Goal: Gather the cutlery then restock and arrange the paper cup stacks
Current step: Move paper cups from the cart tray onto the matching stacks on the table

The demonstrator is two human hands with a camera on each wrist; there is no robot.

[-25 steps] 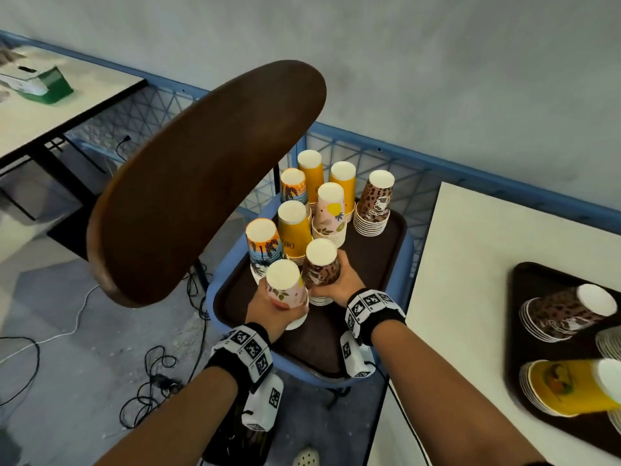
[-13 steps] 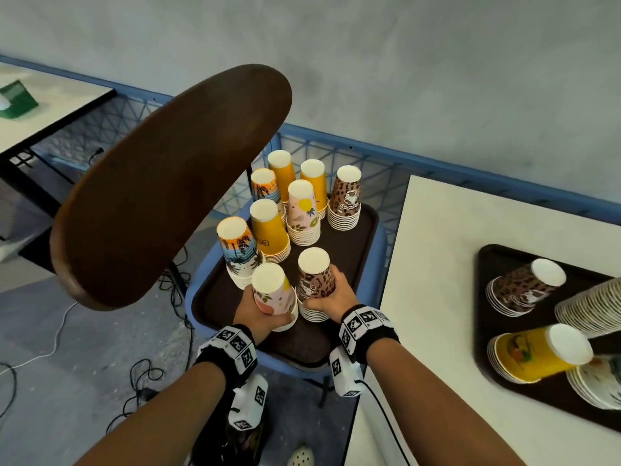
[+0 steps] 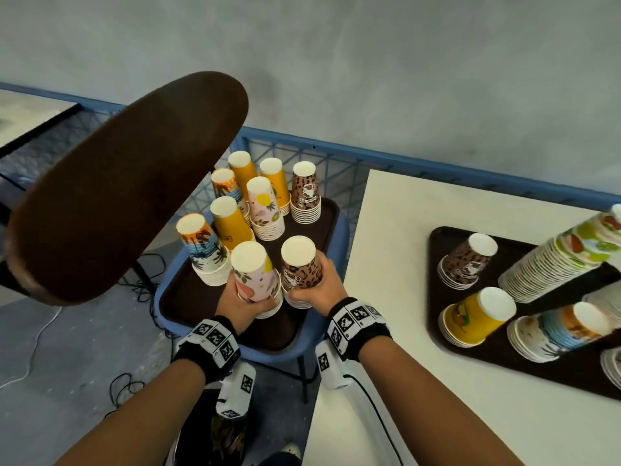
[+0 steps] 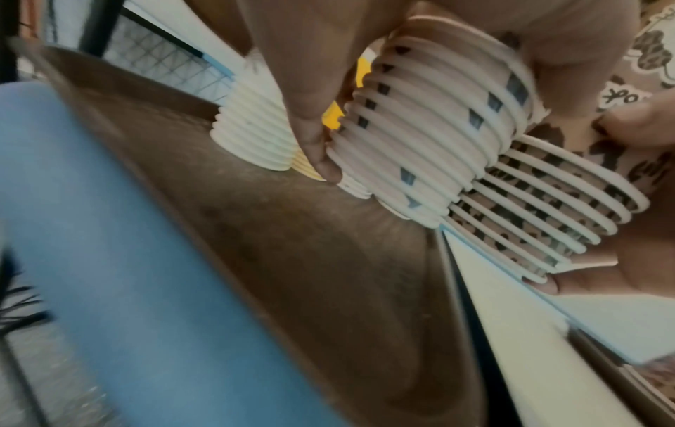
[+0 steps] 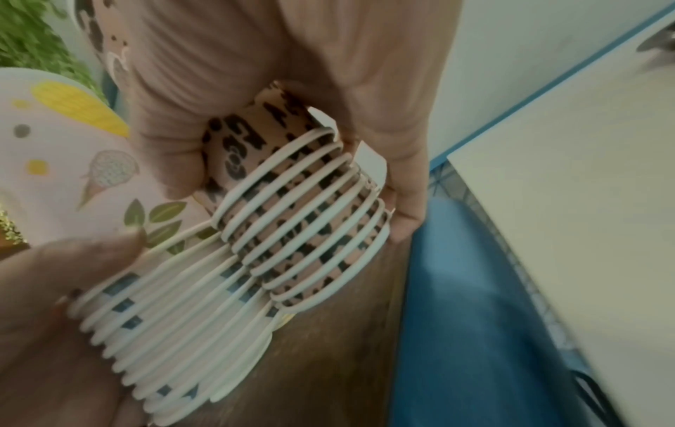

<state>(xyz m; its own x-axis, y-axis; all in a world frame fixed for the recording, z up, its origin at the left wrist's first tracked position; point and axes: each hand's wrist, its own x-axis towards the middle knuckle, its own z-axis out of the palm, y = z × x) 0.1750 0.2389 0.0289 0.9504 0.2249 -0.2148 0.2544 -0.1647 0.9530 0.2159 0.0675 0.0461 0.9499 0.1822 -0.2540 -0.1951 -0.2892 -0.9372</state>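
My left hand (image 3: pixel 247 302) grips a pink fruit-print cup stack (image 3: pixel 254 274), lifted and tilted above the brown tray (image 3: pixel 188 297) on the blue chair. My right hand (image 3: pixel 316 290) grips a leopard-print cup stack (image 3: pixel 300 267) beside it. In the left wrist view the pink stack's white rims (image 4: pixel 420 144) clear the tray, with the leopard stack's rims (image 4: pixel 540 219) behind them. The right wrist view shows fingers curled round the leopard stack (image 5: pixel 303 219) and the pink stack (image 5: pixel 175 312) at its left. Several other upside-down stacks, one of them yellow (image 3: pixel 232 223), stand at the tray's back. No cutlery is visible.
A dark wooden chair back (image 3: pixel 117 196) juts over the tray's left side. On the white table (image 3: pixel 403 264) at right, a second brown tray (image 3: pixel 524 368) holds several cup stacks, among them a tall leaning stack (image 3: pixel 554 260). Cables lie on the floor at left.
Both hands have raised their cup stacks off the chair's tray and tilted them a little. My view has swung right, bringing more of the table tray into sight.
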